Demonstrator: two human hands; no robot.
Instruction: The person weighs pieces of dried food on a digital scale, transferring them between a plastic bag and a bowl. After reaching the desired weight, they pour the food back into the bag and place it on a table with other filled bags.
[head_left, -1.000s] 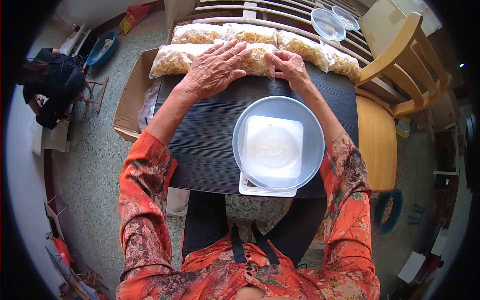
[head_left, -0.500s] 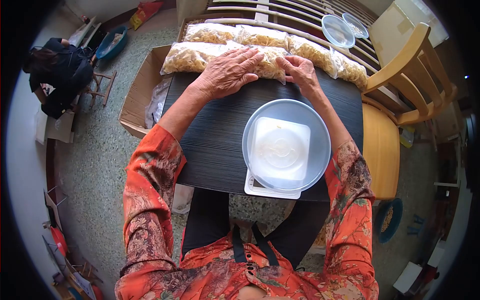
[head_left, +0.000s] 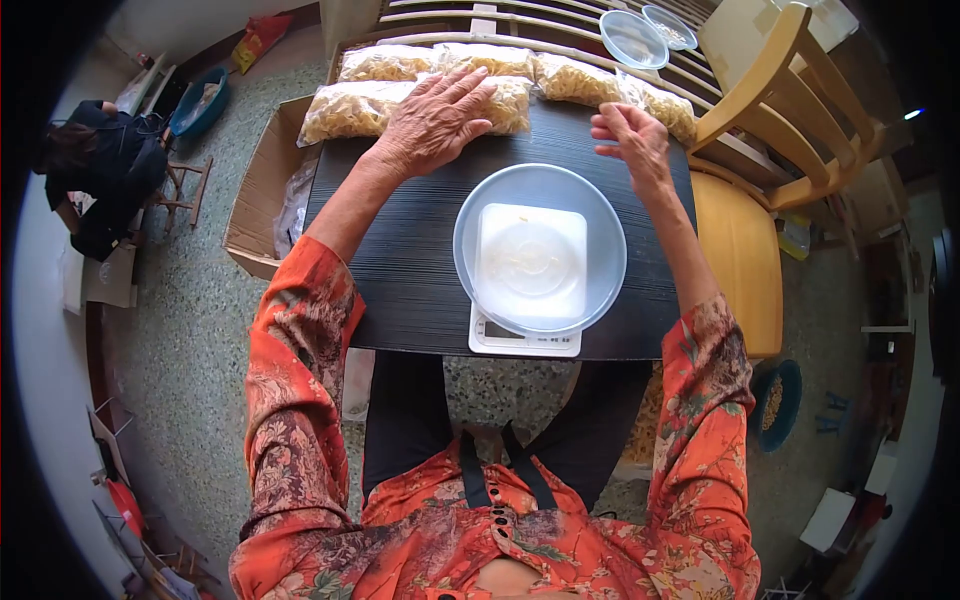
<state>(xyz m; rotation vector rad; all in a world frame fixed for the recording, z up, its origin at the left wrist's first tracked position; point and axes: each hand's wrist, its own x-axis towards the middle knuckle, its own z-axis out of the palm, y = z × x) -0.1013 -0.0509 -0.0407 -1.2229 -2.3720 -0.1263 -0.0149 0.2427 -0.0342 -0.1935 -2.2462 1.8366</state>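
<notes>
My left hand (head_left: 435, 122) lies flat with its fingers stretched over a clear plastic bag of pale yellow, curly dry pieces (head_left: 512, 104), in the front row of such bags. Another front bag (head_left: 350, 112) lies left of it. My right hand (head_left: 636, 145) is raised right of that row, apart from the bags; its fingers are loosely curled and nothing shows in them. Between my forearms, a translucent round bowl (head_left: 606, 250) stands on a white kitchen scale (head_left: 525, 345). A small yellowish bit lies in the bowl.
More filled bags (head_left: 577, 78) lie along the far edge of the dark table (head_left: 400, 270). Slats behind bear two clear bowls (head_left: 634, 42). A wooden chair (head_left: 745, 260) stands right, an open cardboard box (head_left: 260, 190) left. A person (head_left: 110, 165) sits at far left.
My right hand has let go of the front bag's right end and moved right, away from it. My left hand remains on the bags. The whole view has shifted slightly.
</notes>
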